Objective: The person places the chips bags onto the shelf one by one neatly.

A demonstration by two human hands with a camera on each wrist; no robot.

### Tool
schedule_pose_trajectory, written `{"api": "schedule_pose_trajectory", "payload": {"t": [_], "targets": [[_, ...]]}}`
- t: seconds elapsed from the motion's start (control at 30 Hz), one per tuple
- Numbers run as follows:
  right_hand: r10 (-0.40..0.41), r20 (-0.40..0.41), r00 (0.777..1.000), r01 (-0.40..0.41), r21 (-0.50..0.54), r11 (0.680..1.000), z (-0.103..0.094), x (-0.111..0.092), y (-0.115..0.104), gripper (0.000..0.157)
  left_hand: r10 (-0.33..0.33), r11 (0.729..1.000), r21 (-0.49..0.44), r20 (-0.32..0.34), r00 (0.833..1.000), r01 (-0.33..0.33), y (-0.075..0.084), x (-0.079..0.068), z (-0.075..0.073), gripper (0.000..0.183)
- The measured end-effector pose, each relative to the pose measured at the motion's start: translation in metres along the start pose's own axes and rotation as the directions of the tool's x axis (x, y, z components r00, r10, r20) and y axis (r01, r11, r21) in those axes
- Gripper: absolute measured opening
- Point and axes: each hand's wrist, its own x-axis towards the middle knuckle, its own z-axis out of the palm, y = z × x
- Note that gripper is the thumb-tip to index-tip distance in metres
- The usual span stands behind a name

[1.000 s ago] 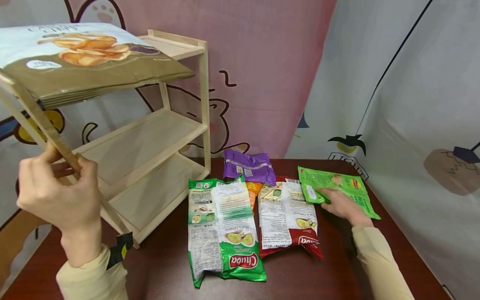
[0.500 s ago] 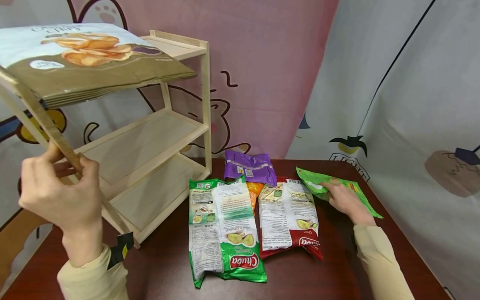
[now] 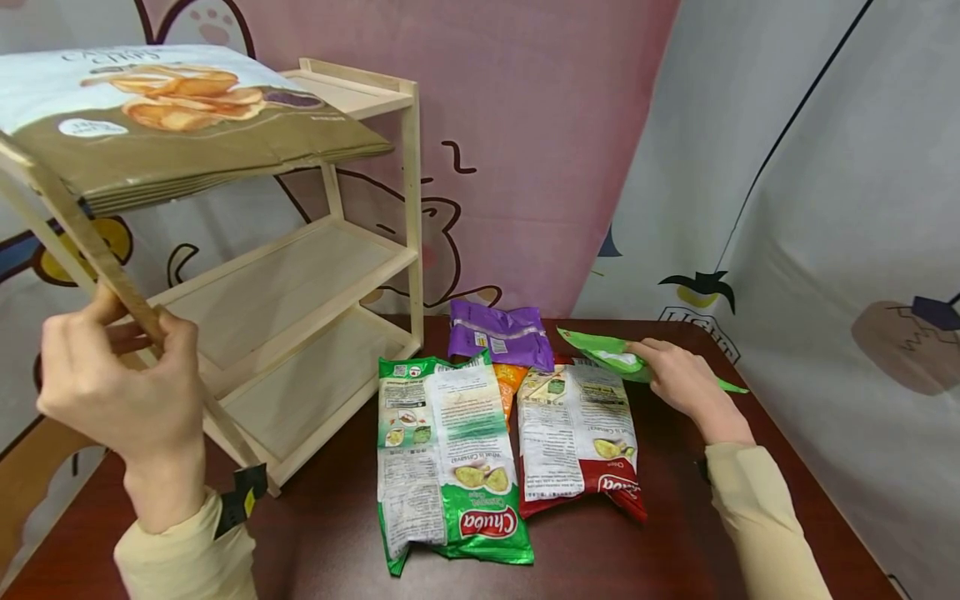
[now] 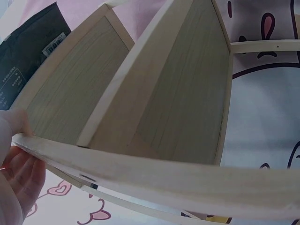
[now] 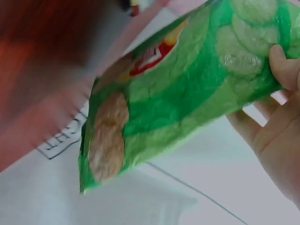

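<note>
On the left, my left hand [image 3: 123,379] grips the front upright of a wooden shelf rack [image 3: 408,208]; the left wrist view shows the fingers [image 4: 29,180] curled round that post. Over at the right, my right hand [image 3: 682,375] pinches a light green chip bag [image 3: 600,346] by its edge, thumb on one face and fingers behind. The bag [image 5: 164,98] is tilted edge-on to the head view, lifted off the table at the back of the red chip bag. Its printed front, with chips and a red-yellow logo, faces the right wrist camera.
A green-and-white Chuba bag [image 3: 453,458] and a red-and-white Chuba bag [image 3: 573,433] lie on the dark table [image 3: 592,558]. Behind them are a purple bag [image 3: 498,333] and a partly covered orange bag [image 3: 508,383]. A large brown-and-white chip bag [image 3: 195,137] rests on the rack's top.
My right hand has picked up the light green bag, which lay flat on the table, tilting it up and shifting it left. The left hand stays on the post.
</note>
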Motion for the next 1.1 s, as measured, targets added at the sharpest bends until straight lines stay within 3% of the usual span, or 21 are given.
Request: {"api": "schedule_pose_trajectory", "payload": {"t": [0.33,0.53,0.7,0.83,0.93,1.0,1.1], "targets": [[-0.196,-0.087,0.977,0.197,0.009,0.98,-0.001,0.004,-0.029,0.04,0.003,1.0,-0.008,0.007,1.0,-0.003,0.0,0.0,-0.001,0.026],[-0.206,-0.022,0.978,0.207,0.062,0.976,0.021,-0.001,-0.025,0.038,0.001,1.0,-0.01,0.006,1.0,-0.001,-0.001,0.0,0.0,0.026],[-0.134,0.078,0.988,0.119,0.177,0.977,0.038,-0.009,-0.018,0.045,0.004,1.0,-0.004,-0.001,1.0,-0.004,0.0,0.0,0.001,0.025],[0.07,0.127,0.989,-0.105,0.291,0.951,0.043,-0.011,-0.015,0.049,0.006,1.0,0.002,0.001,1.0,-0.006,0.001,0.0,0.001,0.025],[0.271,0.181,0.945,-0.316,0.297,0.901,0.043,-0.011,-0.015,0.047,0.003,1.0,0.006,0.0,1.0,-0.003,0.001,0.0,0.001,0.025],[0.372,0.268,0.889,-0.444,0.303,0.843,0.044,-0.01,-0.015,0.055,0.0,1.0,0.005,0.002,1.0,0.0,0.0,-0.001,0.001,0.025],[0.44,0.425,0.791,-0.591,0.345,0.729,0.047,-0.009,-0.017,0.078,0.003,1.0,0.0,0.005,1.0,-0.003,0.0,0.0,0.0,0.025]]}}
